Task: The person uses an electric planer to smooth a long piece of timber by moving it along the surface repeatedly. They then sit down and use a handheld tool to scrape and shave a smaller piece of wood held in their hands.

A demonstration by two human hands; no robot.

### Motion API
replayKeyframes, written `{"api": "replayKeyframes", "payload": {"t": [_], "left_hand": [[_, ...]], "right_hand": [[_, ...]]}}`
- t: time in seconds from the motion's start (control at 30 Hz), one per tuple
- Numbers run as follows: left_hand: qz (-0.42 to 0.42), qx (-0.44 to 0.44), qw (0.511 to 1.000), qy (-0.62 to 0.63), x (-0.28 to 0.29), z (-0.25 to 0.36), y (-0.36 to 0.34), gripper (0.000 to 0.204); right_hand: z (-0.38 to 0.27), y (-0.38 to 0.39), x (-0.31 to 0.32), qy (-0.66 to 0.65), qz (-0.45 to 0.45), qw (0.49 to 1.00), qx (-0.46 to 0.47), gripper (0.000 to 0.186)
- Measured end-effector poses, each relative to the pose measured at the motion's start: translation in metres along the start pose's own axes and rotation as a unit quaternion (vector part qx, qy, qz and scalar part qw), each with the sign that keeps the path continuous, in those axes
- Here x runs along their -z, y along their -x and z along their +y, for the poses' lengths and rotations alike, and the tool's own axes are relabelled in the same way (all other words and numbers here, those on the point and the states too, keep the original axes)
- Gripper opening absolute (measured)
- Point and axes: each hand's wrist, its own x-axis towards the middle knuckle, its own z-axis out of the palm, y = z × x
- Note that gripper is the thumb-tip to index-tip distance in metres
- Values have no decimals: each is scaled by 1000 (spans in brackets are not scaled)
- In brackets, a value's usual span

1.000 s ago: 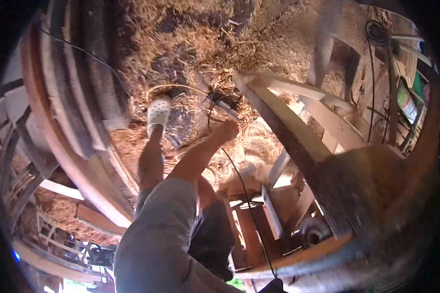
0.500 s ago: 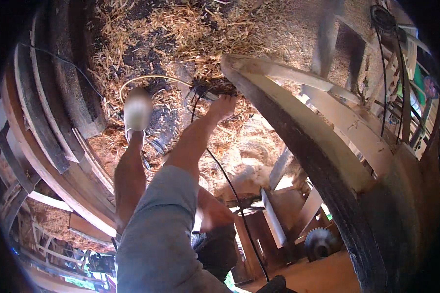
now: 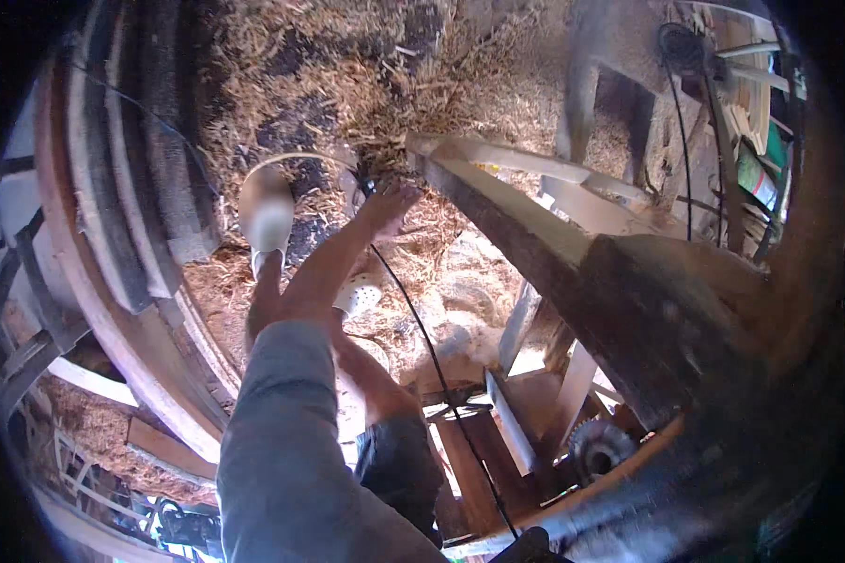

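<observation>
My left hand [image 3: 391,208], in a grey sleeve [image 3: 296,441], reaches low over the chip-covered floor. Its fingers look curled beside a dark, small piece [image 3: 366,185] that I cannot make out. A yellow cord [image 3: 296,157] loops to that piece. The black cable [image 3: 421,324] runs from near my wrist down toward the lower edge. Just right of the hand is the narrow end of a long timber [image 3: 545,272]. Over its near part lies a dark brown blur [image 3: 676,272]; whether this is my right hand or arm I cannot tell.
My shoes, one a white perforated clog [image 3: 357,296], stand among wood chips [image 3: 347,84]. Long boards [image 3: 127,310] lie stacked on the left. A toothed metal wheel [image 3: 599,448] sits at the lower right, near brown planks [image 3: 474,469]. Another cable [image 3: 683,159] hangs at upper right.
The view has shifted slightly. My left hand has moved left, closer to the end of the yellow cord. At right, the brown blur now covers more of the timber.
</observation>
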Motion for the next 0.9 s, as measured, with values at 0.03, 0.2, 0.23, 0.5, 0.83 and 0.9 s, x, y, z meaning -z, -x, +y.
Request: {"api": "replayKeyframes", "payload": {"t": [0.03, 0.2, 0.23, 0.5, 0.83, 0.9], "left_hand": [[29, 34, 996, 75, 37, 16, 18, 64], [84, 298, 933, 186, 104, 29, 182, 47], [277, 200, 935, 95, 107, 41, 225, 43], [162, 324, 929, 77, 321, 51, 418, 40], [140, 231, 958, 101, 473, 65, 359, 23], [269, -15, 954, 134, 513, 147, 280, 23]], "right_hand": [[-9, 25, 19, -13, 11, 1000, 1, 30], [-59, 118, 98, -76, -5, 997, 29, 30], [-67, 133, 108, -91, -11, 995, 32, 30], [-93, 150, 118, -65, -92, 990, 89, 30], [-50, 226, 133, -50, -90, 993, 53, 37], [-30, 228, 137, 67, -84, 989, 101, 39]]}}
